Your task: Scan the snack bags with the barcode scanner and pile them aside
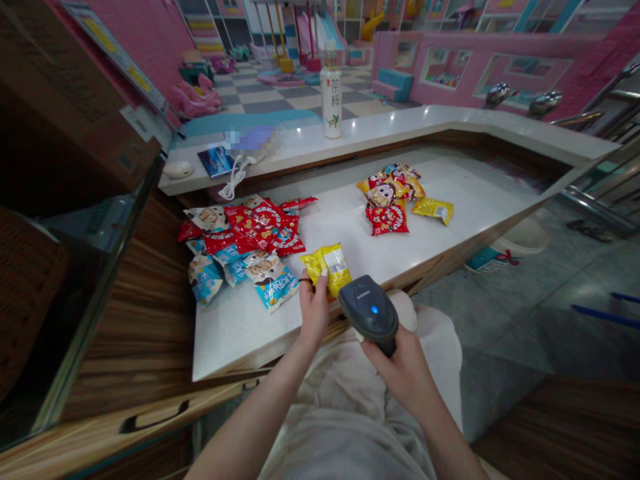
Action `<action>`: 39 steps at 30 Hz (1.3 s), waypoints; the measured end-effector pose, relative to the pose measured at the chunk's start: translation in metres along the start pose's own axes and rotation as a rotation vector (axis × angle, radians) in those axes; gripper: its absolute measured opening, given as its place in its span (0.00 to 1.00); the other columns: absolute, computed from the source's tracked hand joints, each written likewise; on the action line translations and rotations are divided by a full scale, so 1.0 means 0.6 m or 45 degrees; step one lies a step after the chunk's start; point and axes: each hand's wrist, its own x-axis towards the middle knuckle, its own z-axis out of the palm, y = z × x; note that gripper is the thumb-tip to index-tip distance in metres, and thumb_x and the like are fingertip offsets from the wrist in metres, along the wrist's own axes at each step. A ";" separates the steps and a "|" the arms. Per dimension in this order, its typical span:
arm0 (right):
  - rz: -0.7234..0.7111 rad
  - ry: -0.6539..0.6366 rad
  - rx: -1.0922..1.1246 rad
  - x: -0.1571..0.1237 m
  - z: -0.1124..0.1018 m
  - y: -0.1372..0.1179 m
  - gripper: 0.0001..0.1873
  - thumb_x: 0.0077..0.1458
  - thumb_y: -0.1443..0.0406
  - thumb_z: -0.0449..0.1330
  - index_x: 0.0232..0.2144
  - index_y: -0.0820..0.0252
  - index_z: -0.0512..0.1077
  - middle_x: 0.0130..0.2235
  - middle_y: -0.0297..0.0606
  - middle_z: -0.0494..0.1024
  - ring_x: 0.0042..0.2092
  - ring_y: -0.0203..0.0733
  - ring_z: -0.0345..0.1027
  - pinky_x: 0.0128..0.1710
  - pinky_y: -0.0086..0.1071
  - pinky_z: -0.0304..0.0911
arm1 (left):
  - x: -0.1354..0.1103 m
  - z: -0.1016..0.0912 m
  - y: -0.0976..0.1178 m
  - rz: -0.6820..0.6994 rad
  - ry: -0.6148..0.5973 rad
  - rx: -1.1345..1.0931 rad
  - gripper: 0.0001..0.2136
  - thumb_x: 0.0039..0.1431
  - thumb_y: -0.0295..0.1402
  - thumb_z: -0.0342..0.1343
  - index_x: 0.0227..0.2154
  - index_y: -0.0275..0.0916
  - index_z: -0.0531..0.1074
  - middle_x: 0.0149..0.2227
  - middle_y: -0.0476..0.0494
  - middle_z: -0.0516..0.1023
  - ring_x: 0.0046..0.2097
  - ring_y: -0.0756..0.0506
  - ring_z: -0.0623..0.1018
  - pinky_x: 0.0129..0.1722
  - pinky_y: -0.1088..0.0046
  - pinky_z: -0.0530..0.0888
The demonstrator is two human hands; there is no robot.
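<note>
Left hand (pixel 314 310) closed on a yellow snack packet (pixel 327 268), barcode showing, above the near end of the white counter (pixel 240 340). Right hand (pixel 400 373) grips a dark handheld barcode scanner (pixel 369 310), its head just beside the packet. Red and blue snack packets (pixel 245 243) heaped left; mixed snack packets (pixel 393 200) farther along.
</note>
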 end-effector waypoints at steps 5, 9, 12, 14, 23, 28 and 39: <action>-0.034 0.014 -0.022 0.001 0.002 0.002 0.15 0.53 0.65 0.61 0.44 0.62 0.77 0.37 0.42 0.84 0.39 0.50 0.78 0.38 0.32 0.70 | 0.000 -0.001 -0.003 0.057 -0.019 0.029 0.15 0.60 0.43 0.61 0.46 0.43 0.70 0.46 0.46 0.78 0.45 0.46 0.78 0.46 0.70 0.75; -0.060 0.033 -0.053 0.000 0.001 0.002 0.16 0.53 0.65 0.60 0.45 0.62 0.76 0.38 0.42 0.85 0.40 0.50 0.79 0.38 0.31 0.70 | -0.004 0.004 -0.001 0.107 -0.018 0.107 0.18 0.62 0.44 0.59 0.50 0.42 0.67 0.47 0.44 0.78 0.44 0.46 0.79 0.44 0.70 0.76; -0.063 0.047 -0.087 0.001 0.000 0.002 0.15 0.53 0.65 0.60 0.44 0.62 0.76 0.37 0.42 0.84 0.39 0.49 0.79 0.37 0.31 0.70 | -0.004 0.003 -0.004 0.160 -0.028 0.160 0.16 0.63 0.44 0.58 0.48 0.42 0.67 0.46 0.44 0.77 0.44 0.47 0.78 0.44 0.71 0.76; -0.064 0.053 -0.120 0.002 0.000 0.003 0.15 0.54 0.65 0.60 0.44 0.62 0.76 0.36 0.41 0.84 0.38 0.50 0.79 0.36 0.31 0.70 | -0.003 0.001 -0.006 0.218 -0.008 0.219 0.15 0.63 0.44 0.58 0.46 0.41 0.67 0.44 0.45 0.76 0.43 0.47 0.77 0.45 0.71 0.75; -0.036 0.036 -0.111 0.003 0.000 0.002 0.17 0.54 0.63 0.59 0.46 0.63 0.76 0.35 0.42 0.84 0.38 0.50 0.79 0.38 0.32 0.70 | -0.004 0.004 -0.003 0.159 -0.037 0.186 0.14 0.63 0.44 0.58 0.44 0.42 0.65 0.45 0.45 0.76 0.43 0.47 0.78 0.44 0.71 0.76; -0.002 0.075 -0.094 -0.001 -0.003 0.014 0.16 0.54 0.62 0.61 0.44 0.63 0.76 0.36 0.42 0.84 0.38 0.50 0.78 0.38 0.33 0.70 | -0.002 0.004 0.001 0.078 -0.021 0.183 0.14 0.62 0.43 0.58 0.45 0.42 0.66 0.47 0.45 0.77 0.45 0.46 0.78 0.47 0.69 0.75; 0.127 0.189 0.019 -0.003 -0.035 0.056 0.12 0.55 0.58 0.60 0.32 0.62 0.75 0.16 0.29 0.68 0.19 0.39 0.62 0.18 0.28 0.57 | 0.119 0.110 -0.002 0.479 -0.467 0.647 0.25 0.58 0.29 0.55 0.60 0.40 0.63 0.56 0.37 0.71 0.56 0.42 0.73 0.59 0.61 0.69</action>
